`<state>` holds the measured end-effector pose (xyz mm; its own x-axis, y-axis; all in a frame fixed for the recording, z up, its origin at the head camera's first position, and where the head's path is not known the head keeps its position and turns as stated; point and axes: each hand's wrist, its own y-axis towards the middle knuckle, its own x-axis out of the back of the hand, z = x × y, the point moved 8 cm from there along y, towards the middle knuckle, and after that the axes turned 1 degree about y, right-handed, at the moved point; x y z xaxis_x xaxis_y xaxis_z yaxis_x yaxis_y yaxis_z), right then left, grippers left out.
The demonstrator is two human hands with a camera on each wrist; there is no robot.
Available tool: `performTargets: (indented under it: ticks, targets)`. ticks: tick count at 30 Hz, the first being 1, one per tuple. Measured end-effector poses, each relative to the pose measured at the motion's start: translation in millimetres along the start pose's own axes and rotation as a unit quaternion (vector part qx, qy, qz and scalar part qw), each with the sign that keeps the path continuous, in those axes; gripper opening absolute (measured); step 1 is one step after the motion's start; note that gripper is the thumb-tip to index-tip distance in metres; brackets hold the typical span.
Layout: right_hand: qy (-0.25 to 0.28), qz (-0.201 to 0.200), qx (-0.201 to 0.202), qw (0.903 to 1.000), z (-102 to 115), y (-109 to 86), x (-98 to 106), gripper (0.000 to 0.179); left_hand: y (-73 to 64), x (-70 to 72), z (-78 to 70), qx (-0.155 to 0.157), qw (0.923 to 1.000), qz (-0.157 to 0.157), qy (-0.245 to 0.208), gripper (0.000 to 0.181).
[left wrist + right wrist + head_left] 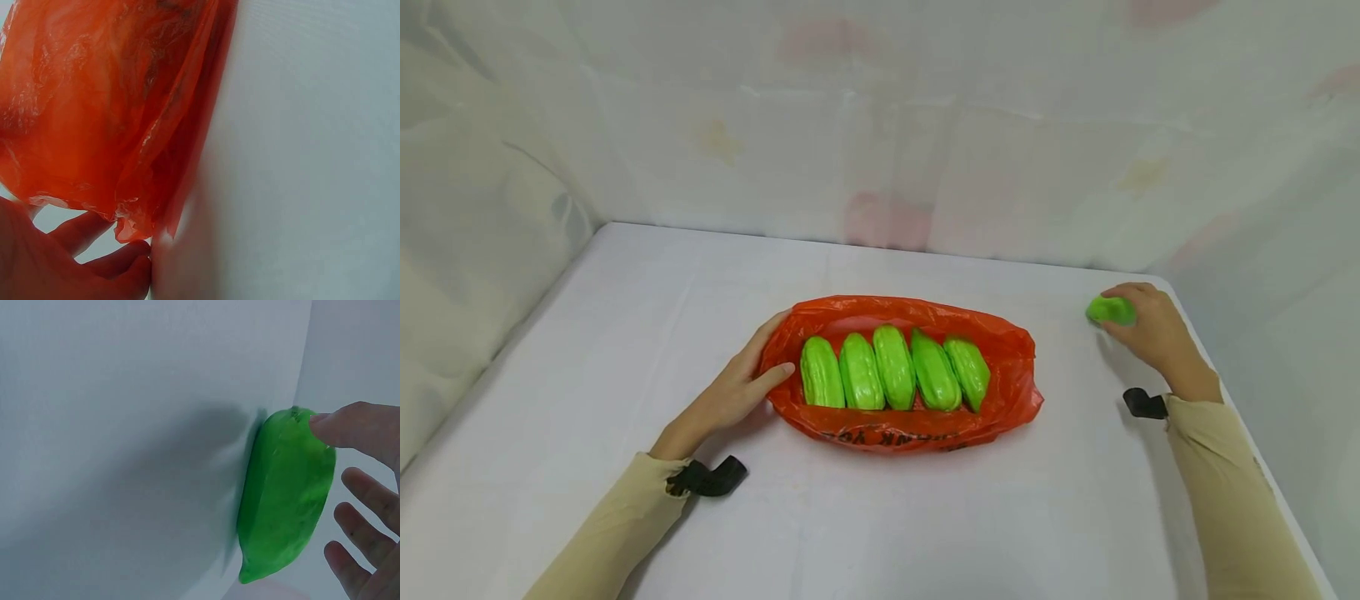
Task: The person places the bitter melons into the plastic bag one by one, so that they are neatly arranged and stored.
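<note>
A red plastic bag (1011, 367) lies with its mouth spread wide in the middle of the table. Several shiny green, ridged, oblong model vegetables (895, 367) sit side by side inside. My left hand (733, 396) holds the bag's left end, the thumb over the rim and fingers along the outer side; the left wrist view shows its curled fingers (128, 269) beside the crumpled plastic (81, 125). Far right, my right hand (1150, 329) is at a green mango-shaped fruit (287, 494). Its thumb (353, 431) touches the fruit's top end, while the other fingers stand apart from it.
A white table (880, 517) carries everything. Pale patterned cloth (1000, 150) hangs behind it and along both sides. The right hand works near the table's right back corner (1153, 279). Black straps (707, 477) sit at both wrists.
</note>
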<state>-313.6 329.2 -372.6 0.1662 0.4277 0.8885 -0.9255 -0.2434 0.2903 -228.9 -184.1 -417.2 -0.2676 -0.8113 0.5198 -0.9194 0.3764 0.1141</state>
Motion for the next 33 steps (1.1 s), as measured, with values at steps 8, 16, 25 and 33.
performTargets:
  ticks: [8,16,25,33]
  targets:
    - [-0.013,0.024,-0.001,0.9996,-14.6,3.0,-1.7,0.051,0.0,-0.5,-1.2,-0.004,1.0,-0.002,0.004,0.069]
    - [-0.053,0.057,-0.01,0.997,-24.1,3.3,-4.6,0.052,-0.4,-1.6,0.5,-0.001,1.0,-0.001,0.007,0.069]
    - [-0.048,0.112,-0.087,0.9887,-32.9,-0.4,-6.2,0.058,0.1,-0.1,-1.4,-0.001,0.9999,-0.004,0.013,0.069]
    - [0.003,0.159,-0.12,0.98,-36.1,-6.1,-16.8,0.07,0.3,0.5,-0.6,0.002,0.9999,-0.004,0.01,0.068]
